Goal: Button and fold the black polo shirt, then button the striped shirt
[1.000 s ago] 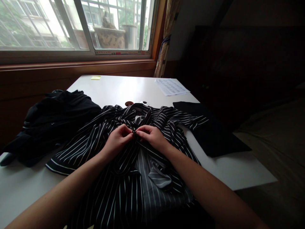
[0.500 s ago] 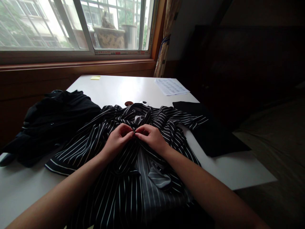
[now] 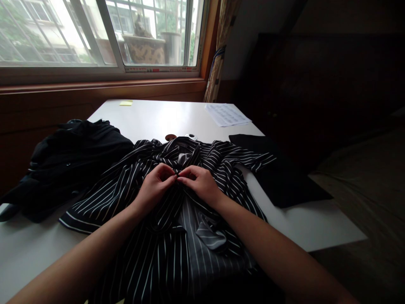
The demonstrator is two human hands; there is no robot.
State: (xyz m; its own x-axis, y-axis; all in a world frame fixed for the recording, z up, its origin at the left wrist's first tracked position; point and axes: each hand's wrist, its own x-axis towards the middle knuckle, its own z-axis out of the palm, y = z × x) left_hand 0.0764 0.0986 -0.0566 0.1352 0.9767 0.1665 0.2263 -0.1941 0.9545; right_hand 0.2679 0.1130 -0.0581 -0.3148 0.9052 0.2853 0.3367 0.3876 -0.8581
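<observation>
A black garment with white stripes (image 3: 107, 198), short-sleeved like a shirt or dress, lies spread in front of me with its collar at the far end. Its front parts below my hands, where the greyer inner side of the cloth shows. Over the middle of the front, my left hand (image 3: 158, 182) pinches the striped cloth between thumb and forefinger. From the other side my right hand (image 3: 200, 182) pinches the same spot, the fingertips of both hands nearly meeting. Whether a button sits between the fingertips is too small to make out.
Dark clothes (image 3: 79, 156) are heaped at the left of the white table (image 3: 322, 228). A flat black cloth (image 3: 284, 181) lies at the right, partly under a striped sleeve. Beyond the collar are a brown disc (image 3: 171, 137) and a white ring (image 3: 191, 137); printed sheets (image 3: 228, 115) lie farther back.
Both hands stay at the same place on the garment's front. The right fingertips have shifted slightly left, closer to the left ones. The clothes around them lie as before.
</observation>
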